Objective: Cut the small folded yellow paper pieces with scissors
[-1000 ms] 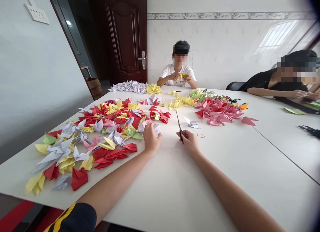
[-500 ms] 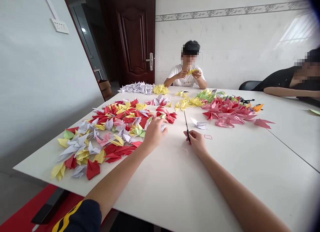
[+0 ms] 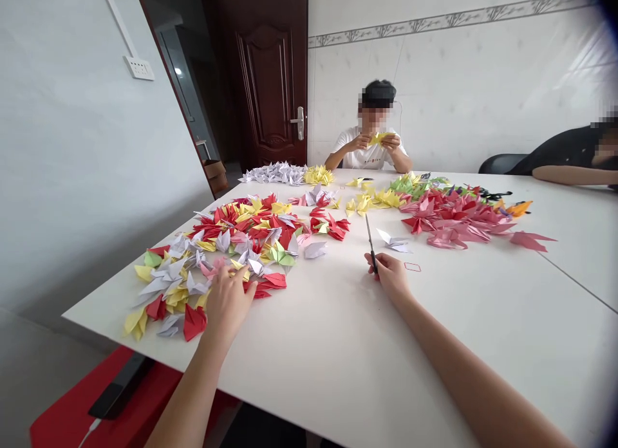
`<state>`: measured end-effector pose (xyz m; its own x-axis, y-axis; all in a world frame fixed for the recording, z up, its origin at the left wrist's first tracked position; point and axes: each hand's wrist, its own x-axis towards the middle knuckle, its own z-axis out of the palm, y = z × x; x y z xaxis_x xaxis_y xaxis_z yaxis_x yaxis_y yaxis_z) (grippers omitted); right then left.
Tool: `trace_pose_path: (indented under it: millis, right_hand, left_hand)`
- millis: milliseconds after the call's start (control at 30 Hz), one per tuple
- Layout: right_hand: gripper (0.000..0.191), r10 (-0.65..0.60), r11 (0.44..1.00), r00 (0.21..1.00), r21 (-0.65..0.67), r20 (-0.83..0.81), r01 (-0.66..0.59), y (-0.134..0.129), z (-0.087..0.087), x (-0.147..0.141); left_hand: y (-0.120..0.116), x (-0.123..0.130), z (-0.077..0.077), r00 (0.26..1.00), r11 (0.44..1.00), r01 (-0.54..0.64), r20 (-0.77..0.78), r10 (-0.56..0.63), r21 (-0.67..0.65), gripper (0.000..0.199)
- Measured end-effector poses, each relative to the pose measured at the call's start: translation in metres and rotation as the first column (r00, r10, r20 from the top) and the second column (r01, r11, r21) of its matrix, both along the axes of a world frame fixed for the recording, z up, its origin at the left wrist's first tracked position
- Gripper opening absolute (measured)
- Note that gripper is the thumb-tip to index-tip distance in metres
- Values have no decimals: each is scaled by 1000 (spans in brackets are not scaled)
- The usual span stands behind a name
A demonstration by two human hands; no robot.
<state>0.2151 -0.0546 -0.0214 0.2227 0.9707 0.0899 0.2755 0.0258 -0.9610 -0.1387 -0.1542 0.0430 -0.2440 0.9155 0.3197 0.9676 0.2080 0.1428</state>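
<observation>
Held closed scissors (image 3: pixel 371 247) in the right hand (image 3: pixel 391 274), pinched at the black handles, blades pointing up and away. Just beyond the blade side of that grip, a white paper crane (image 3: pixel 393 241); just right of it, a small red-outlined paper scrap (image 3: pixel 412 266). Kept the left hand (image 3: pixel 226 304) open, fingers spread on the near rim of a heap of mixed paper cranes (image 3: pixel 246 232), with no clear hold on any. Between the two hands, a wide stretch of white tabletop (image 3: pixel 309 345). Near edge close below the left hand, well off from the right. Pink and red cranes (image 3: pixel 449 219) well past the right hand.
</observation>
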Motion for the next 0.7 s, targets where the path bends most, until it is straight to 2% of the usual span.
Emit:
trace_pose_path:
  millis: [67,133,233,300,367,433,500,567,633,700]
  right_hand:
    - [48,6,1000,1000,-4,-1,-6,0,0,0]
    - [48,12,1000,1000,-2,-1,-12,0,-1,0]
    - [48,13,1000,1000,0,-1,-13,1,-2,0]
    - [48,12,1000,1000,10,-14,-11,2,-2,0]
    - [47,26,999,998,29,-52,-25,1,-1,-1]
    - [46,82,996,990,46,-117,-77,0,0,-2]
    - [44,173,985,966,60,-194,-165,0,1,-4]
    - [43,248,969,934,76,-256,-237,1,1,-6]
    - [44,308,951,890,104,-337,-290,3,1,-7]
    - [44,326,945,846,118,-422,-306,5,0,-5]
  left_hand:
    - [6,0,-1,1000,998,20,18,-19,-54,46]
    - [9,0,2,998,998,49,31,-48,-26,46]
    - [8,11,14,988,969,142,28,-150,202,43]
    - [6,29,25,958,888,258,14,-285,380,40]
    - [9,56,31,893,797,395,13,-450,457,36]
    - [17,88,31,804,745,530,39,-593,406,33]
    - [32,119,23,719,699,646,62,-692,308,35]
    - [48,146,11,620,623,748,97,-779,229,39]
    - [63,163,-2,519,541,810,152,-841,226,41]
    - [73,170,-13,446,492,821,212,-870,289,39]
